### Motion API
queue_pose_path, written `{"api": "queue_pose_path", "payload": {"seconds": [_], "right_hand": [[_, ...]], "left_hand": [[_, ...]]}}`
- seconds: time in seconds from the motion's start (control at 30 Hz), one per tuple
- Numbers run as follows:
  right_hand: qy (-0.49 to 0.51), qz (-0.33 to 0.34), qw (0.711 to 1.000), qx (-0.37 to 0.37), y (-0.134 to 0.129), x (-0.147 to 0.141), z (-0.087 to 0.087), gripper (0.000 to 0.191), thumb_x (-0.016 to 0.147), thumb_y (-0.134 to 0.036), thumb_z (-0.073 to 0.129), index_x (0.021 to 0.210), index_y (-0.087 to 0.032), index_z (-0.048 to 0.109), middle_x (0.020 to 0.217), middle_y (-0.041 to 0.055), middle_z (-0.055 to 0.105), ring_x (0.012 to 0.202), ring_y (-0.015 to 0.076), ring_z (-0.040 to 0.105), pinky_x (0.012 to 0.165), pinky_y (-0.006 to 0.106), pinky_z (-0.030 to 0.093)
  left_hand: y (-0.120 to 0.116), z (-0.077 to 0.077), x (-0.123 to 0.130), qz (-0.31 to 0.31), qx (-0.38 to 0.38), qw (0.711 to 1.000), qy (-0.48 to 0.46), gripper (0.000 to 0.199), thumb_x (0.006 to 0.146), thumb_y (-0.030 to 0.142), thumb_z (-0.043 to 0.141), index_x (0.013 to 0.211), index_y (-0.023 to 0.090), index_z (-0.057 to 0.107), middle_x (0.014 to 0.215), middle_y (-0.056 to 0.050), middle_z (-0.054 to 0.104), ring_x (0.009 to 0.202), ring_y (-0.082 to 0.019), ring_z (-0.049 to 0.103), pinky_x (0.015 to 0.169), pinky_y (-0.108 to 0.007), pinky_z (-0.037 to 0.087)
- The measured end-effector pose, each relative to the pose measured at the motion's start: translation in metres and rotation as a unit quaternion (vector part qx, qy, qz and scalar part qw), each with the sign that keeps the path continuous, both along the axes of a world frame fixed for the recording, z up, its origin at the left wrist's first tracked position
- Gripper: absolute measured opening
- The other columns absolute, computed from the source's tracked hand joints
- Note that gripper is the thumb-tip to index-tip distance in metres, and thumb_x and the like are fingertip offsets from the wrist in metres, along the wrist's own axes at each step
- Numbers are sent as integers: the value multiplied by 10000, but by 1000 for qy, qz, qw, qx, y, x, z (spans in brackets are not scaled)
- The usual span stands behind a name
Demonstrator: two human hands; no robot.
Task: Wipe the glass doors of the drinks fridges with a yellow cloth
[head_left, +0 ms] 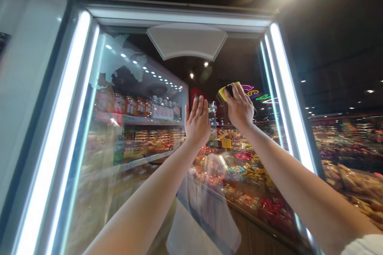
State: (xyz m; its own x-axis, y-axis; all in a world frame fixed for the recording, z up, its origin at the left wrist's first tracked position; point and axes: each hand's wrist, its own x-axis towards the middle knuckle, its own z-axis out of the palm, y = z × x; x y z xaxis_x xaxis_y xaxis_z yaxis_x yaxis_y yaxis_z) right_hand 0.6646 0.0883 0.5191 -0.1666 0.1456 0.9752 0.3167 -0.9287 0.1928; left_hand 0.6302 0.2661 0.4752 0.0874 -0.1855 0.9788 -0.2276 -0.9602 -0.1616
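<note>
White sleeve [366, 245] nearest; right hand [241, 107], half-curled, holds yellow sponge [224, 94] to glass [101, 183]; left hand [197, 123] flat, seemingly empty, lower-left of sponge.

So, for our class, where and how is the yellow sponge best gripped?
Probably pinch the yellow sponge by its exposed left end, coming from the left: that end juts past the right hand, which covers much of the rest, with glass behind.
</note>
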Motion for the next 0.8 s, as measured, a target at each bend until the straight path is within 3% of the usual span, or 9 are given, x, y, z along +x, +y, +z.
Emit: {"api": "queue_pose_path", "payload": {"seconds": [0.1, 0.23, 0.33, 0.43, 0.5, 0.57, 0.63, 0.7, 0.8], "right_hand": [[4, -6, 999, -48, -4, -1, -14, 647, 986, -129, 474, 1587, -357, 407, 1676, 4, 380, 1576, 275, 291, 1225, 546, 385], [20, -24, 991, -133, -32, -1, -36, 676, 977, -99, 482, 1580, -393, 401, 1661, -19, 410, 1553, 222, 345, 1235, 492, 388], [17, -21, 997, -70, -41, 2, -23, 627, 988, -108, 459, 1559, -366, 445, 1667, 2, 402, 1558, 252, 334, 1207, 525, 416], [16, -13, 1000, 0, -20, 2, 0, 566, 1010, -146, 443, 1545, -328, 477, 1672, 27, 392, 1570, 281, 304, 1189, 548, 424], [16, -8, 1000, -23, -1, -1, 4, 573, 1010, -151, 456, 1551, -340, 468, 1666, 19, 401, 1573, 268, 299, 1201, 531, 413], [16, -4, 996, -90, 6, -4, -3, 618, 1000, -137, 477, 1572, -366, 429, 1666, 2, 401, 1572, 240, 302, 1225, 501, 389], [22, -4, 988, -153, -3, -6, -14, 658, 994, -120, 485, 1588, -388, 394, 1671, -13, 391, 1566, 214, 314, 1244, 476, 368], [28, -8, 985, -170, -23, -5, -19, 662, 995, -109, 479, 1584, -399, 396, 1672, -19, 388, 1559, 204, 330, 1243, 472, 372], [18, 1, 996, -91, -43, 2, -5, 617, 1005, -118, 454, 1561, -386, 443, 1676, -10, 379, 1561, 234, 328, 1216, 507, 404]], "left_hand": [[-9, 1, 2, -8, 0, 1000, -6, 683, 968, 151, 374, 1642, 148, 266, 1719, -79, 250, 1612, -244, 168, 1326, -548, 115], [-14, -1, 2, -6, 5, 1000, 4, 694, 960, 154, 400, 1640, 139, 267, 1721, -76, 239, 1612, -253, 170, 1326, -549, 101], [-15, 1, 1, 1, 1, 1000, 14, 681, 972, 173, 389, 1641, 141, 266, 1721, -72, 243, 1612, -247, 168, 1326, -549, 95], [-15, 6, 1, 5, -10, 1000, 8, 665, 982, 188, 377, 1638, 138, 277, 1716, -80, 259, 1611, -245, 177, 1325, -544, 102], [-15, 8, 2, 6, -19, 1000, 0, 651, 989, 189, 366, 1632, 129, 290, 1715, -84, 263, 1610, -248, 182, 1325, -539, 107], [-14, 8, 3, 6, -23, 1000, -3, 645, 991, 182, 358, 1629, 114, 295, 1716, -88, 256, 1611, -251, 176, 1326, -529, 113], [-14, 7, 4, 5, -22, 1000, -3, 646, 990, 170, 354, 1630, 108, 290, 1717, -93, 254, 1612, -250, 169, 1327, -522, 119], [-15, 7, 4, 4, -22, 1000, 1, 653, 988, 163, 357, 1634, 112, 281, 1716, -100, 255, 1612, -249, 167, 1327, -519, 124], [-18, 9, 4, 4, -19, 1000, 12, 654, 988, 157, 354, 1636, 111, 274, 1717, -100, 247, 1611, -246, 170, 1327, -515, 117]]}}
